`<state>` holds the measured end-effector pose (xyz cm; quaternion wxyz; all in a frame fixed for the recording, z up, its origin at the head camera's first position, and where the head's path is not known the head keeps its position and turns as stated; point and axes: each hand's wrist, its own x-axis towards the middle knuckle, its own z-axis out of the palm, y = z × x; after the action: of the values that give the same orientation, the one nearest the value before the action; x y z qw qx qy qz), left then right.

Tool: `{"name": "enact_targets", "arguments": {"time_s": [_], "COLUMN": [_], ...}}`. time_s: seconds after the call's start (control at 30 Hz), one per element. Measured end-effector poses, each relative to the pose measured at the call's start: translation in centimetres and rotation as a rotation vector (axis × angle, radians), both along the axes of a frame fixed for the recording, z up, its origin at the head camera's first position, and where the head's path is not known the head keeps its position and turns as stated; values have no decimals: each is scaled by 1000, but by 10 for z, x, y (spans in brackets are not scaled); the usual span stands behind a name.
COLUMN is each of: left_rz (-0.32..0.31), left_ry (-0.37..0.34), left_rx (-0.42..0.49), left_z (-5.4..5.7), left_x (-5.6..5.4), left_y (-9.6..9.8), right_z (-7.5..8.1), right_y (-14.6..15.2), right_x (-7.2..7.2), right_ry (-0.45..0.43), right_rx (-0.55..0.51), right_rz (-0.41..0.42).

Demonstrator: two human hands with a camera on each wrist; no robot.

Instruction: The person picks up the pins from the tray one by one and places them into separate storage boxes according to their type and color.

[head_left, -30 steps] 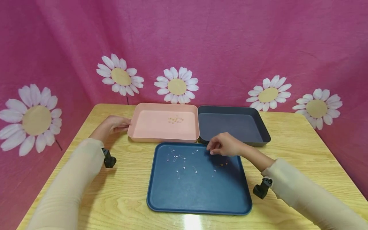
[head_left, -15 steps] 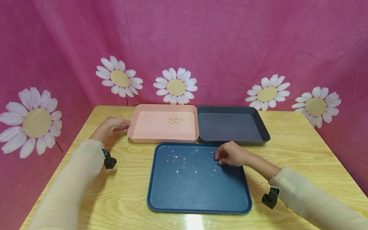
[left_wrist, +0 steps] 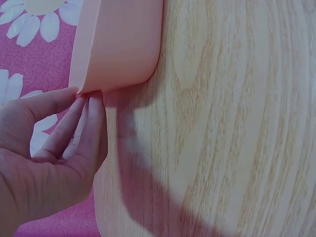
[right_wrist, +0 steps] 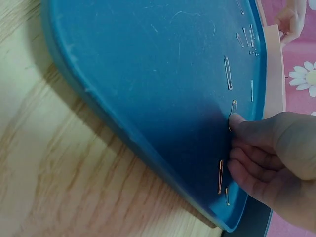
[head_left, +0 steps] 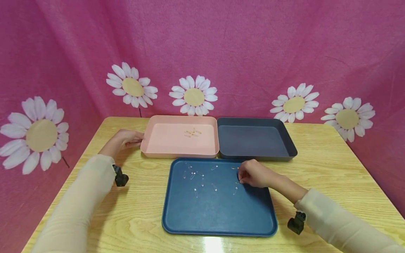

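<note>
- Safety pins (head_left: 192, 175), slim loops of bent metal wire, lie scattered flat on the rectangular dark blue tray (head_left: 218, 214), most of them left of the right hand (head_left: 254, 174).
- Picking up one gold-coloured pin (right_wrist: 234, 104) looks to be the step in hand: the right thumb touches its wire and the other fingers curl just beside it. Whether a fingertip meets the thumb to make a true pinch, I cannot tell.
- Meanwhile the left hand (left_wrist: 49, 177) pinches the corner rim of the rectangular pale pink tray (head_left: 164, 135), probably to steady it.
- The next move calls, I judge, for thumb and forefinger to meet firmly on that thin wire; lying so flat, it could slip away.
- Silver pins (right_wrist: 227, 74) glint pale and fine against the blue. Two coppery-gold pins (right_wrist: 220, 177) lie just beside the right fingers, away from the thumb; more gold pins (head_left: 194, 135) lie inside the pink tray, to the right of the left grip.
- Beyond the right grip stands a rectangular dark grey tray (head_left: 253, 137), next to the pink one.
</note>
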<state>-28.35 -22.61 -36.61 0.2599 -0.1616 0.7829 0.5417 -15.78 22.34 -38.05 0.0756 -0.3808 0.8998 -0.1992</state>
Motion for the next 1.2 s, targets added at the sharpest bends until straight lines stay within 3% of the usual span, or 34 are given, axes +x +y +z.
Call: {"name": "enact_targets", "arguments": {"time_s": [0.2,0.37,0.57,0.8,1.2], "left_rz": [-13,-10,-3,2,30], "left_ry": [-7,-9,0,-15,-9], "left_rx": [46,64,61,41,77], "left_z": [1,2,1,-2,0], "left_x": [0,1,0,1,0], "left_y": [-1,-1,0,-1,0], "right_z": [0,0,4,6,16], "right_y": [-1,-2,-2,-6,-24], "right_x": [2,1,-3,-7,-22], "right_ry": [27,17,-72,-257,-299], "right_rx": [44,20,-25,-75,-162], "right_rz": [24,18,-17,-154,-164]}}
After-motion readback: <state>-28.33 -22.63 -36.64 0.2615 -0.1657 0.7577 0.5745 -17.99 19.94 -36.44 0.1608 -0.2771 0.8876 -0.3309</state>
